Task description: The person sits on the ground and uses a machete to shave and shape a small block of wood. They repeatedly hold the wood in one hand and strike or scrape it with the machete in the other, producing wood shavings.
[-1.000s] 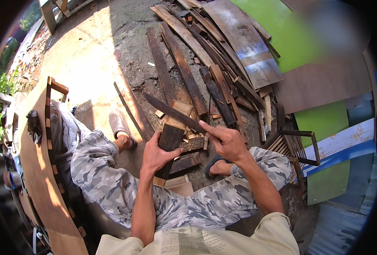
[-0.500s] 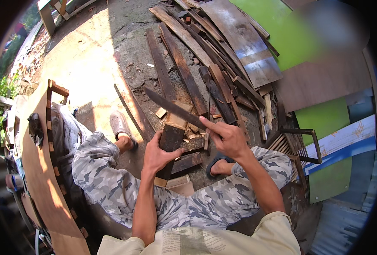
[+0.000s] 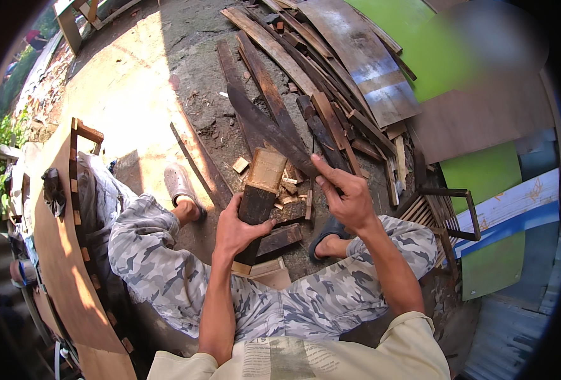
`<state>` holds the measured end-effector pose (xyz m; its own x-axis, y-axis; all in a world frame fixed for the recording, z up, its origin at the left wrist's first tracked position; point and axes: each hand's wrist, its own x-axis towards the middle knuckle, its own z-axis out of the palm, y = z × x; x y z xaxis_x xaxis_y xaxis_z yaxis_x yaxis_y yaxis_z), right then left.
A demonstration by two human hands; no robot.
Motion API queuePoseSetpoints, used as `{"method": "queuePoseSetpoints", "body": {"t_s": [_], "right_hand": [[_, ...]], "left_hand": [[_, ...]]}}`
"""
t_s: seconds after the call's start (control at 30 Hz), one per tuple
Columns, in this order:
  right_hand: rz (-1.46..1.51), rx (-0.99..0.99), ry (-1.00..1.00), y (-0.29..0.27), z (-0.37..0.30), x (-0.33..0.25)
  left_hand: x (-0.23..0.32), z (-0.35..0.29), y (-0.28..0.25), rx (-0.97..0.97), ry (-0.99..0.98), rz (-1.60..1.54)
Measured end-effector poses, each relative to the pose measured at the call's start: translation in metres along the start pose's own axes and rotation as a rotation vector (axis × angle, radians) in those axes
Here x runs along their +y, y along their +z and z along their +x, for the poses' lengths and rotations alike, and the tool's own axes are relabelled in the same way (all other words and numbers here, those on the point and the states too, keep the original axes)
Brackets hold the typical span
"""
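Wood block: squared length (image 3: 257,204), dark with a pale, bared end, in the left hand (image 3: 233,229), tilted so that the pale end points forward, beyond the fingers
Block's feel: probably solid and stiff, fairly heavy for one hand, rough on the dark faces, with little risk of slipping
Block's hold: the dark middle looks best, well back from the pale end
Long blade: dark, slightly curved knife (image 3: 263,128), reaching forward and leftward from the right hand (image 3: 346,196); likely stiff, moderately heavy toward the tip and safe only by its handle
Left hand: wrapped around the block, thumb on the right face, fingers on the left
Right hand: closed around the blade's near end, index finger stretched along it; its handle is hidden
Forearms: both reach forward from the lap, the right one slanting inward
Blade and block: close together beyond the left hand; from above, contact is hard to judge
Wood chips: scattered (image 3: 289,187) between and ahead of the hands
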<state>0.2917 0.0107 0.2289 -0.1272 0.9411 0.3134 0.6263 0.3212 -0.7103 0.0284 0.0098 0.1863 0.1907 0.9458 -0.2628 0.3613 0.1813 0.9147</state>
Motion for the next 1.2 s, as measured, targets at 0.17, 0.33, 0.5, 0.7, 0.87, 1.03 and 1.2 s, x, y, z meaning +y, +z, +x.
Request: {"method": "queuePoseSetpoints", "body": {"t_s": [0.17,0.33,0.5,0.7,0.87,1.03,1.2], "right_hand": [[0.016,-0.001,-0.008,0.007,-0.003,-0.001],[-0.138,-0.229,0.072,0.003,-0.008,-0.008],[-0.044,-0.012,-0.009,0.002,-0.002,-0.005],[-0.106,-0.043,-0.026,0.003,-0.003,-0.007],[-0.193,-0.218,0.025,0.002,-0.011,-0.006],[-0.027,0.068,0.0,-0.002,0.005,-0.006],[-0.154,-0.118,-0.072,0.01,-0.011,0.0]], "left_hand": [[-0.007,0.002,0.0,-0.038,-0.008,-0.034],[-0.004,0.003,0.0,-0.037,0.034,-0.01],[-0.001,0.002,0.0,-0.005,0.024,0.015],[-0.01,0.004,-0.002,-0.012,0.046,-0.014],[-0.01,0.004,-0.002,-0.02,0.023,0.025],[-0.01,0.004,-0.001,-0.006,0.017,0.015],[-0.009,0.004,-0.001,0.025,0.062,0.012]]}}
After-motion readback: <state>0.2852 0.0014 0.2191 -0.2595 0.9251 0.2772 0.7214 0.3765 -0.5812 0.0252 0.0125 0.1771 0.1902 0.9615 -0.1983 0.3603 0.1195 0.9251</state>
